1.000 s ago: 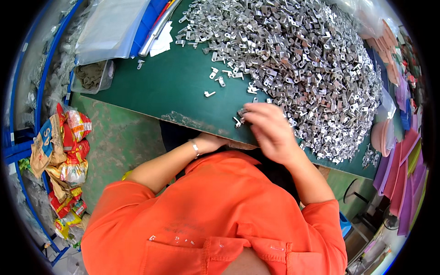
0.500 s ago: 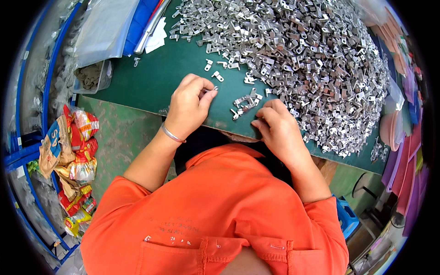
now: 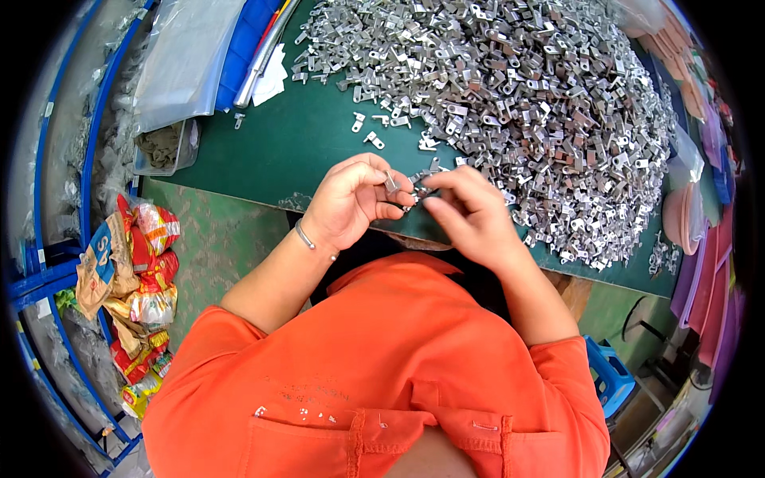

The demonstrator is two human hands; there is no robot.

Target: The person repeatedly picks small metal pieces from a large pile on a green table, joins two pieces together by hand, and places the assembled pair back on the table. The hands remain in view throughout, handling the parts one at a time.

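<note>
My left hand [image 3: 344,203] is raised over the table's near edge, thumb and fingers pinching a small silver metal bracket [image 3: 391,184]. Just to its right is my right hand [image 3: 472,213], its thumb and forefinger brought close together near the left fingertips. Whatever lies between those right fingertips is too small and blurred to name. A few loose brackets lie partly hidden behind the hands. Farther off on the green tabletop [image 3: 263,163] lies another loose bracket [image 3: 374,140], with several more around it.
A big heap of metal brackets [image 3: 518,95] covers the table's right and far side. At the far left are a clear plastic tub [image 3: 188,147], a blue bin [image 3: 239,60] and a metal rod [image 3: 259,68]. Crumpled bags [image 3: 147,271] hang at left; a blue stool [image 3: 607,378] stands at right.
My left hand has turned palm up, bringing the bracket nearer and to the right. My right hand has moved left and slightly away from me, up to the left fingertips.
</note>
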